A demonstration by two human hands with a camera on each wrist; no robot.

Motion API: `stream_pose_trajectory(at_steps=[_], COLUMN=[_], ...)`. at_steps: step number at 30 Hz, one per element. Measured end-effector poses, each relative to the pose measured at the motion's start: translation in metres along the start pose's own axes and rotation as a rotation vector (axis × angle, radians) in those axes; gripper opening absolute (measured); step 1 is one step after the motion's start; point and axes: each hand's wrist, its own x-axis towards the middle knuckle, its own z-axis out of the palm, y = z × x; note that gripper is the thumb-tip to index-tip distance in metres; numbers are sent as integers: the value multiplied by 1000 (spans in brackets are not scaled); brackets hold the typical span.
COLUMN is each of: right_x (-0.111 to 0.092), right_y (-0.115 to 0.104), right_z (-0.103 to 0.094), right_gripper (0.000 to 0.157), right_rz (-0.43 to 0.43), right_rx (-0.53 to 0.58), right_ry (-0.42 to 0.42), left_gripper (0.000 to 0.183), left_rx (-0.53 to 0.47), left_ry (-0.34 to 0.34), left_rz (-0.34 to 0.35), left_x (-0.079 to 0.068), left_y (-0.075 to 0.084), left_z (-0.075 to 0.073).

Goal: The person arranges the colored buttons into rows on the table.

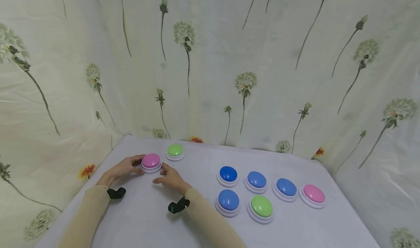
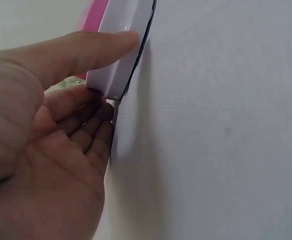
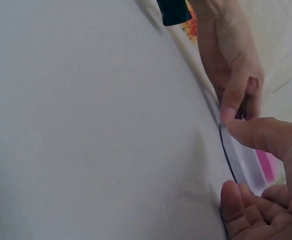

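A pink push button [image 1: 151,160] with a white round base stands at the table's far left. My left hand [image 1: 126,168] holds the left side of its base; in the left wrist view the thumb [image 2: 93,51] lies along the white rim and the other fingers bend at its edge. On the button's other side is my right hand [image 1: 172,178], its fingertips at the base and its thumb spread toward the near side. The right wrist view shows both hands around the white base [image 3: 240,162]. Just behind, to the right, sits a green button [image 1: 175,150].
Further right stand several blue buttons [image 1: 228,173], another green button [image 1: 261,206] and a second pink button [image 1: 314,194]. They share the white-covered table [image 1: 137,215]. A curtain with dandelion prints [image 1: 210,66] hangs behind the table and along its sides.
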Motion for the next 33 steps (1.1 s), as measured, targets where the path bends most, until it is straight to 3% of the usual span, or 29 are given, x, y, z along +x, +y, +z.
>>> stream_pose_trajectory(at_steps=[6, 11, 16, 21, 28, 33], right_x=[3, 4, 2, -2, -12, -28], right_y=[0, 0, 0, 1, 1, 0], right_z=[-2, -1, 7, 14, 11, -1], right_gripper=[86, 71, 56, 62, 65, 66], right_rz=[-22, -72, -180, -229, -219, -232], right_rx=[-42, -81, -196, -277, -154, -61], right_ry=[11, 34, 145, 228, 180, 122], left_gripper=[70, 72, 67, 58, 58, 57], left_rx=[1, 31, 34, 1, 0, 3], left_ry=[-3, -56, -91, -91, -85, -74], left_rz=[-2, 20, 57, 62, 54, 65], left_x=[-5, -10, -11, -13, -23, -32], left_y=[3, 5, 6, 6, 17, 37], left_z=[0, 0, 2, 5, 6, 13])
